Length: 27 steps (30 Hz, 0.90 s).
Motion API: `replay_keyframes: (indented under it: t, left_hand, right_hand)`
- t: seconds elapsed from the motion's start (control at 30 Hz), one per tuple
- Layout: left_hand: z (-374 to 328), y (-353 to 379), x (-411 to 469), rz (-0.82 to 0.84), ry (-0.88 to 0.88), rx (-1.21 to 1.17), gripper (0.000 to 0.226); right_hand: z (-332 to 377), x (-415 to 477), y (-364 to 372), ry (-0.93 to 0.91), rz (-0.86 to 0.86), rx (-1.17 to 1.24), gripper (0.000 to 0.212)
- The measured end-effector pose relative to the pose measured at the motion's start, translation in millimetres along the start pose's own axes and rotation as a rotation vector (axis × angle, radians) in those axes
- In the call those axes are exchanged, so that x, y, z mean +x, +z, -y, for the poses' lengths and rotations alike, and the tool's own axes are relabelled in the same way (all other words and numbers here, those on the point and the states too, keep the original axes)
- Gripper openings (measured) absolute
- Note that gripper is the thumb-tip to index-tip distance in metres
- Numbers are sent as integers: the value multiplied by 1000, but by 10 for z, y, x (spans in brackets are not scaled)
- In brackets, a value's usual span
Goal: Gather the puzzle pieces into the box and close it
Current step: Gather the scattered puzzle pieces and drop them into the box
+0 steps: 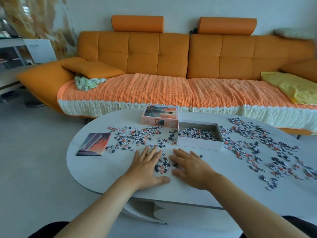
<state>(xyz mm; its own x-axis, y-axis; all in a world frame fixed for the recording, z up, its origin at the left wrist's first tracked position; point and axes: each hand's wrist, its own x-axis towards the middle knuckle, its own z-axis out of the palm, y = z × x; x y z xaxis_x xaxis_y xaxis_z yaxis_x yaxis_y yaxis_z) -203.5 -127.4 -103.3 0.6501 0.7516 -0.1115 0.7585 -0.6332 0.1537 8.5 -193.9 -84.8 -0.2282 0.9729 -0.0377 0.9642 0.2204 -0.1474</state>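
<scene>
Just in front of the open box point(199, 143), left hand point(147, 166) and right hand point(190, 169) press flat on the counter point(103, 169), fingers point(182, 154) straight and spread, corralling a heap of puzzle pieces point(163, 164) that looks best squeezed tight before lifting.

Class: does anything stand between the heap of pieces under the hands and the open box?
Nothing visible does: bare table lies between the heap and the box, only its near wall to lift over.
</scene>
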Motion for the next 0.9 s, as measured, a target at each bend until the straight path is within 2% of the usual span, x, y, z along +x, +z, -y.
replay_keyframes:
  t: [0.1,0.17,0.37,0.5,0.57,0.67,0.77,0.83,0.9]
  left_hand:
    - [-126,2,53,5,71,-51,111]
    - [-237,15,111,-3,124,-50,113]
    - [-571,42,344,-127,236,-94,109]
    - [-777,60,493,-234,303,-287,86]
    - [-851,75,552,-240,325,-329,77]
    - [-870,81,609,-238,328,-396,68]
    - [-831,84,633,-296,374,-499,52]
    - [-822,20,633,-336,358,-613,39]
    - [-811,-87,642,-410,294,-651,35]
  right_hand:
    - [-185,-110,-12,100,-24,30,66]
    - [-298,-185,18,154,25,34,70]
    - [-397,-322,65,150,-2,71,68]
    - [-564,-371,62,198,-15,110,74]
    - [-632,-373,76,219,-31,154,81]
    - [-628,-336,80,217,-46,216,80]
    - [-574,-292,59,172,-59,255,96]
    - [-497,-276,11,126,-65,290,88]
    - [-414,-244,-78,98,-100,311,66]
